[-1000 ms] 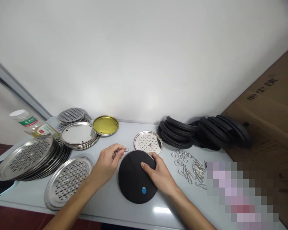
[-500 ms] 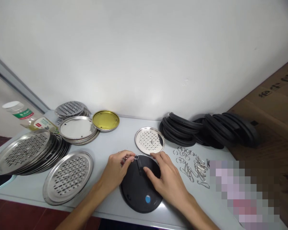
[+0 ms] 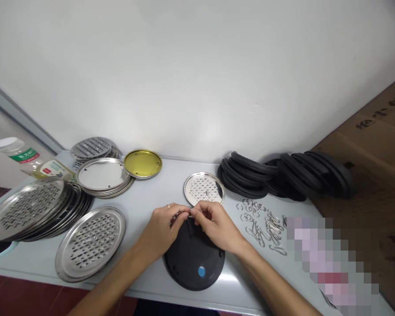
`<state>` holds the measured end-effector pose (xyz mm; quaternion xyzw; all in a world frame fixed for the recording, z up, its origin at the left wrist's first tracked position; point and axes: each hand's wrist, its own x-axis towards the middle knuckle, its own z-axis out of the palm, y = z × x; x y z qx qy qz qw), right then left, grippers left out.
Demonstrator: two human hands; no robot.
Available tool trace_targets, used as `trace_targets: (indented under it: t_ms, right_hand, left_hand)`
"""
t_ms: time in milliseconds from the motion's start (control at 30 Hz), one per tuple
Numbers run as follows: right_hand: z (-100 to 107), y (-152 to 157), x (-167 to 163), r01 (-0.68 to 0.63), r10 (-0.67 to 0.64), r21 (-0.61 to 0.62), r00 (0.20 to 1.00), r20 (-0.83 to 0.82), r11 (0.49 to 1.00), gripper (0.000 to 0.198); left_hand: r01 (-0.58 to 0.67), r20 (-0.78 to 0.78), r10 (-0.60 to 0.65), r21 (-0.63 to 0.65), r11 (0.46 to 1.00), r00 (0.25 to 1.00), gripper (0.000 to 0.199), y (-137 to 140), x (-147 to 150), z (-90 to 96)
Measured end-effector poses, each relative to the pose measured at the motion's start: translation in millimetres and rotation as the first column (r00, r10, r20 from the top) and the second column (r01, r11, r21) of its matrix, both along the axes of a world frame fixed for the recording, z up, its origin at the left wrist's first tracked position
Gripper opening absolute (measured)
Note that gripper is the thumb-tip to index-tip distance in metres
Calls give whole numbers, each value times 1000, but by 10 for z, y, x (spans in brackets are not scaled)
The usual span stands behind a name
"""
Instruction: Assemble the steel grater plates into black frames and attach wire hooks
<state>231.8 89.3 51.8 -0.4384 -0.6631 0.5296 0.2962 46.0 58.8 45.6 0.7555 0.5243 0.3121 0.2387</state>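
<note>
A round black plastic disc (image 3: 192, 261) with a blue dot (image 3: 201, 271) and a narrow slot lies on the table in front of me. Over its far edge my left hand (image 3: 164, 230) pinches a small metal wire piece, mostly covered by the fingers. My right hand (image 3: 219, 228) is closed too, its thumb and forefinger pinched at the end of that same piece, fingertips almost meeting the left ones. Just beyond the hands sits a shiny perforated grater disc (image 3: 204, 188). Loose metal rings (image 3: 250, 208) and bent wire clips (image 3: 273, 230) lie to the right.
Stacked black discs (image 3: 246, 175) stand at the back right, by a cardboard box (image 3: 371, 175). On the left are stacked grater discs (image 3: 33, 208), another grater disc (image 3: 92, 243), plain metal discs (image 3: 102, 173), a yellow disc (image 3: 143, 163) and a bottle (image 3: 26, 158).
My right hand has left the disc's right side and come in to pinch beside my left fingertips. The wire loop that showed at the left fingertips is now mostly covered.
</note>
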Motion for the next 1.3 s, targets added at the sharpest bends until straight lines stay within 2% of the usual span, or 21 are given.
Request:
trace_targets:
  t_ms: [67, 133, 267, 533, 800, 1067, 1167, 1200, 1300]
  right_hand:
    - [6, 13, -6, 4, -4, -22, 1000, -2, 1000, 28]
    - [13, 30, -21, 4, -4, -21, 1000, -2, 1000, 29]
    - [13, 50, -45, -24, 24, -27, 1000, -15, 999, 29]
    - [-22, 50, -50, -50, 50, 6, 999, -14, 999, 30]
    - [-112, 138, -42, -59, 51, 117, 996, 66, 991, 31]
    - [-141, 194, 4, -97, 36, 275, 975, 219, 957, 23]
    - [-82, 124, 38, -148, 57, 303, 955, 291, 942, 8]
    - [-62, 87, 53, -169, 56, 316, 940, 337, 934, 10]
    - [-39, -43, 90, -215, 20, 360, 879, 477, 908, 66]
  left_hand:
    - [79, -213, -56, 102, 992, 975, 24, -14, -16, -31]
    - [138, -398, -59, 174, 975, 916, 28, -15, -23, -62]
    - [196, -606, -51, 175, 965, 794, 22, 39, -8, -106]
    - [225, -633, -77, 156, 962, 770, 11, 131, -8, -148]
    - [291, -667, -101, 179, 940, 738, 10, 243, -72, -141]
    - [402, -745, -146, 175, 899, 651, 10, 389, -126, -220]
    - [416, -762, -167, 145, 898, 626, 11, 393, -144, -209]
    - [419, -765, -176, 133, 898, 619, 10, 395, -145, -199]
    - [424, -772, -203, 95, 901, 603, 11, 414, -128, -168]
